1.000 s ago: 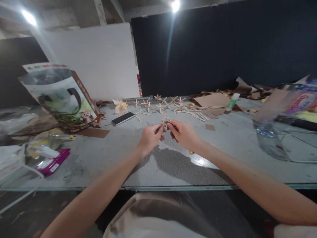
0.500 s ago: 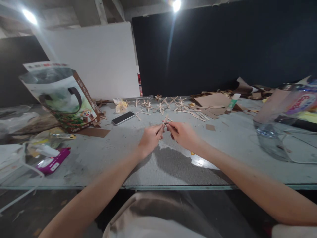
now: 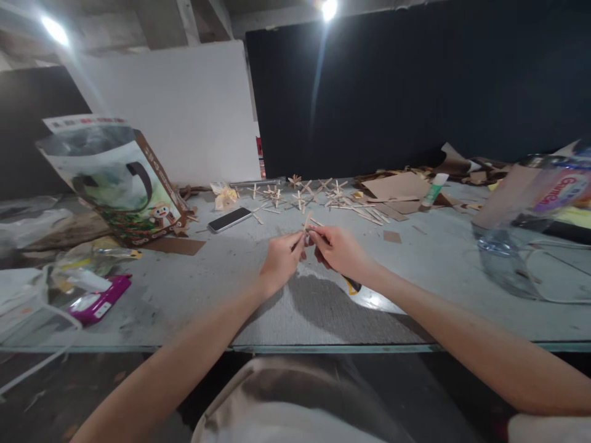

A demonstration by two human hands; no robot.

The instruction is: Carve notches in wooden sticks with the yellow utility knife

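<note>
My left hand (image 3: 282, 257) is closed in a pinch over the table. From its fingertips a short flat wooden stick (image 3: 308, 218) points up and away. My right hand (image 3: 340, 247) is also closed, its thumb and forefinger meeting the lower end of the stick, so the fingertips of both hands touch or nearly touch. The fingers cover that end of the stick. Below my right wrist lies a black and yellow object (image 3: 353, 285), partly covered by the hand. Beyond the hands, several star-shaped pieces of crossed wooden sticks (image 3: 300, 200) stand on the table.
A phone (image 3: 229, 219) lies left of the sticks. Farther left are a large printed bag (image 3: 124, 191) and a purple packet (image 3: 99, 301). Cardboard pieces (image 3: 397, 186), a glue stick (image 3: 434, 189) and a clear plastic bottle (image 3: 508, 240) are on the right. A dark panel (image 3: 415, 86) rises behind.
My right hand has shifted slightly left, closer to my left hand. More of the black and yellow object now shows below it. The stick is tilted a little differently.
</note>
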